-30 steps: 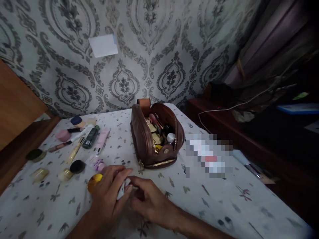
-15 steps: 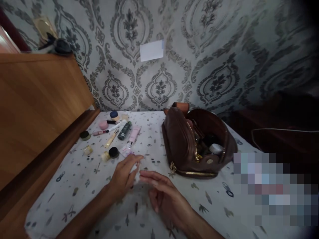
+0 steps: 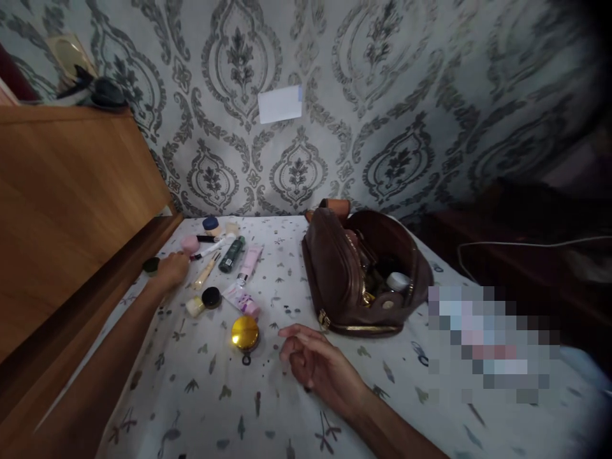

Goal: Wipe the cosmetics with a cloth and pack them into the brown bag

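My left hand [image 3: 173, 270] is over the far-left items, its fingertips beside a pink jar [image 3: 190, 245] and a slim tube with a dark end [image 3: 196, 257]. Its fingers are partly hidden, so any grip is unclear. My right hand [image 3: 318, 364] hovers above the cloth, fingers loosely bent and apart, holding nothing. Left of it lies a shiny gold round case [image 3: 245, 333] with a small dark ring at its near side. Behind that sit a white-and-purple tube [image 3: 241, 299], a black-lidded jar [image 3: 211, 297] and a small pale-yellow jar [image 3: 194, 306].
An open brown bag [image 3: 335, 274] with items inside stands right of centre. Farther back lie a pink tube [image 3: 250, 262], a dark green bottle [image 3: 232, 254], a yellow tube [image 3: 206, 272] and a blue-lidded jar [image 3: 211, 225]. A wooden panel [image 3: 71, 191] borders the left.
My left hand has moved away left from the centre to the far-left items, uncovering the gold case. My right hand stays nearly in place. The view has shifted slightly.
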`<state>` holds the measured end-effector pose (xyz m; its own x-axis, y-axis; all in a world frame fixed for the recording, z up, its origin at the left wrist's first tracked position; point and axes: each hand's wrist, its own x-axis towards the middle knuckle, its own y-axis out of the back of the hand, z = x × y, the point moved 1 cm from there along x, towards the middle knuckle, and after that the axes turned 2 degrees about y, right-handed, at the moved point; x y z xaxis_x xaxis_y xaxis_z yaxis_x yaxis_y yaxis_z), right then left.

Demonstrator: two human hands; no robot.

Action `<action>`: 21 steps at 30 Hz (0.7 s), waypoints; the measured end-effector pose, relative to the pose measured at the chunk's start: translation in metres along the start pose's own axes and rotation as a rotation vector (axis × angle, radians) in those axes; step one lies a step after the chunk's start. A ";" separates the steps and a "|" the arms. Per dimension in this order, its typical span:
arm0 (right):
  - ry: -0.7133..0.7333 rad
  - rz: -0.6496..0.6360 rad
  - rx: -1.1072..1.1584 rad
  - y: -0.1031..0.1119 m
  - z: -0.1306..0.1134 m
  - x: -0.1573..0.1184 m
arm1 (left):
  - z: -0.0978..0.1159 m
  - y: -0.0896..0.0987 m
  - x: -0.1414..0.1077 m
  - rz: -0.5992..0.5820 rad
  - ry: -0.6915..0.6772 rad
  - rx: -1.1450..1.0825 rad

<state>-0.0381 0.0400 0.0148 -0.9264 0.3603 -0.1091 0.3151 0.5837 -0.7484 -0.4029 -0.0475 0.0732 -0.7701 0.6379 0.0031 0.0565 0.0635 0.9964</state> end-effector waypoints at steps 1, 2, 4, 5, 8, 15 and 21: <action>0.002 0.006 -0.002 0.001 -0.001 0.001 | 0.000 -0.002 0.000 -0.014 -0.009 0.017; 0.001 0.012 -0.010 0.001 -0.001 0.001 | 0.000 -0.002 -0.002 -0.020 -0.018 0.031; 0.000 0.031 -0.072 0.005 -0.004 0.003 | 0.001 0.000 -0.007 -0.023 -0.035 0.052; 0.009 0.047 -0.137 0.008 -0.006 0.004 | 0.001 0.004 -0.011 -0.021 -0.047 0.057; 0.071 0.101 -0.476 0.018 -0.013 0.004 | 0.002 0.018 -0.025 0.015 -0.063 0.048; 0.327 0.096 -1.107 0.021 -0.016 -0.003 | 0.034 0.037 -0.083 0.157 -0.181 -0.257; 0.209 0.017 -0.794 0.011 -0.006 -0.005 | 0.113 0.036 -0.164 0.021 -0.404 -0.926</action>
<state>-0.0286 0.0490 0.0110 -0.8874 0.4561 0.0670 0.4533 0.8897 -0.0535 -0.2023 -0.0630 0.0994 -0.4922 0.8550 0.1636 -0.5796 -0.4621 0.6712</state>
